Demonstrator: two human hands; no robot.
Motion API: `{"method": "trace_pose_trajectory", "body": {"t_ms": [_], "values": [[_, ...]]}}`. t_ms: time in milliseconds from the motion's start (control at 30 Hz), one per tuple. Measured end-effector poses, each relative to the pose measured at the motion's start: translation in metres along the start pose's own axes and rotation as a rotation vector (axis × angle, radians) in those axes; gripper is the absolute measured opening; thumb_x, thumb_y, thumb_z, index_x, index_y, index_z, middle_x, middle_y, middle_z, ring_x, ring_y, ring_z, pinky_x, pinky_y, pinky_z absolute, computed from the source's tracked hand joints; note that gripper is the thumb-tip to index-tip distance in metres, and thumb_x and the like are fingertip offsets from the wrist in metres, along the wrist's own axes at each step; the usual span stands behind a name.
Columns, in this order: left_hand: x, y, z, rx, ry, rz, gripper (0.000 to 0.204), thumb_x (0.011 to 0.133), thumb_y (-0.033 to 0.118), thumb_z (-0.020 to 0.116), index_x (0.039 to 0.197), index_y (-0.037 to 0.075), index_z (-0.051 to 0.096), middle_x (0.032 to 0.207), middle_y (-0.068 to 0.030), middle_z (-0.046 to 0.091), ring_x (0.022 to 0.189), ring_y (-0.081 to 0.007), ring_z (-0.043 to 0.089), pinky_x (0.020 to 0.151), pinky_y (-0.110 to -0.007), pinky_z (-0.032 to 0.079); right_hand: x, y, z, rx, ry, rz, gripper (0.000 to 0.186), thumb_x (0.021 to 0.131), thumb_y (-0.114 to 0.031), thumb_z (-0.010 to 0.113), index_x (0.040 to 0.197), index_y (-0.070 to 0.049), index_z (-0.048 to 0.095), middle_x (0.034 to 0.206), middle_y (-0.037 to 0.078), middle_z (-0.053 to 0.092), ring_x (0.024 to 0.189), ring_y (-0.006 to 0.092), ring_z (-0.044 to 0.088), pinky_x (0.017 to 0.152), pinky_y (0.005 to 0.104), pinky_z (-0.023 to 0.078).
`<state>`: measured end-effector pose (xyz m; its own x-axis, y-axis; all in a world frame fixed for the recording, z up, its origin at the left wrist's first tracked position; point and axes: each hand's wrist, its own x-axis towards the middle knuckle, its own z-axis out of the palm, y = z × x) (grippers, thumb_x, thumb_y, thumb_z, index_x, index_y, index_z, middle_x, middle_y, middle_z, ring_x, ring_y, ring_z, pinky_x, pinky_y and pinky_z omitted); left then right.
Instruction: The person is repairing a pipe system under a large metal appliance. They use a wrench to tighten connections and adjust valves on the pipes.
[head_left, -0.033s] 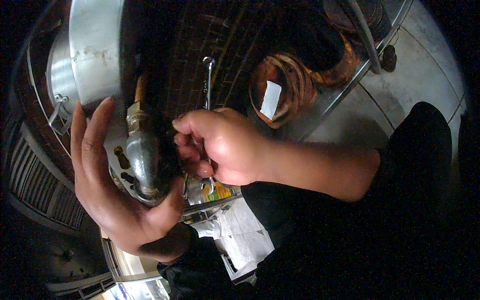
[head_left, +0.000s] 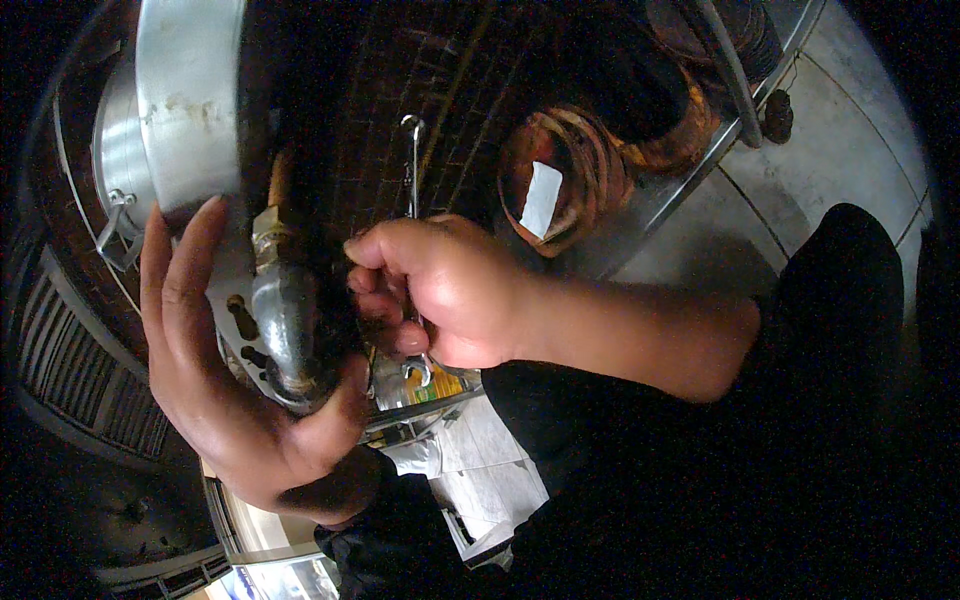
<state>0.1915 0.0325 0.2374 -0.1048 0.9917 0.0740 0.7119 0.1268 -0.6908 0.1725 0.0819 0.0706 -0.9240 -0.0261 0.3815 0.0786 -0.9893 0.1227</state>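
L hand (head_left: 235, 385) cups the grey pipe elbow (head_left: 288, 335) to steady it, fingers wrapped under. R hand (head_left: 440, 290), just right of elbow, is clenched on a wrench (head_left: 411, 165) for leverage.

The pipe elbow (head_left: 288, 335) is dull grey metal with a dark sheen, topped by a brass-coloured fitting (head_left: 268, 225) wrapped in pale tape. The drum (head_left: 190, 100) at far left is bright silver with faint brownish smears. The wrench (head_left: 412, 160) is shiny chrome. Coiled tubing (head_left: 600, 160) at far right is copper orange, bearing a white tag (head_left: 541, 198). The sleeve (head_left: 800, 400) is black. The floor (head_left: 830, 150) is pale grey with dark seams
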Motion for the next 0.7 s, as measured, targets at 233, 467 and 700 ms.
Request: {"method": "trace_pose_trajectory", "body": {"t_ms": [233,467,700], "values": [[-0.003,0.001,0.002,-0.046,-0.001,-0.027,0.088,0.057,0.048,0.065,0.124,-0.005,0.045,0.128,-0.0275,0.043,0.122,-0.0364,0.041,0.100,-0.043,0.032,-0.003,-0.011,-0.011,-0.413,-0.052,-0.097,0.027,0.088,-0.029,0.053,0.083,-0.003,0.054,0.060,0.004,0.051,0.042,0.0110,0.042,0.038,0.0245,0.032],[-0.003,-0.002,0.002,-0.037,0.008,-0.005,0.089,0.056,0.049,0.067,0.124,-0.004,0.046,0.129,-0.0274,0.042,0.122,-0.0367,0.041,0.099,-0.043,0.033,-0.002,-0.002,-0.013,-0.552,-0.067,-0.283,0.022,0.089,-0.025,0.051,0.089,-0.004,0.053,0.062,0.002,0.050,0.044,0.0097,0.042,0.040,0.0229,0.032],[-0.003,-0.002,0.001,-0.046,-0.004,-0.024,0.089,0.055,0.047,0.068,0.124,-0.004,0.046,0.129,-0.0278,0.042,0.123,-0.0365,0.040,0.101,-0.043,0.031,-0.005,0.003,0.003,0.025,-0.003,0.022,0.028,0.086,-0.032,0.053,0.078,-0.005,0.055,0.057,0.002,0.047,0.042,0.0109,0.041,0.035,0.0250,0.028]]}}
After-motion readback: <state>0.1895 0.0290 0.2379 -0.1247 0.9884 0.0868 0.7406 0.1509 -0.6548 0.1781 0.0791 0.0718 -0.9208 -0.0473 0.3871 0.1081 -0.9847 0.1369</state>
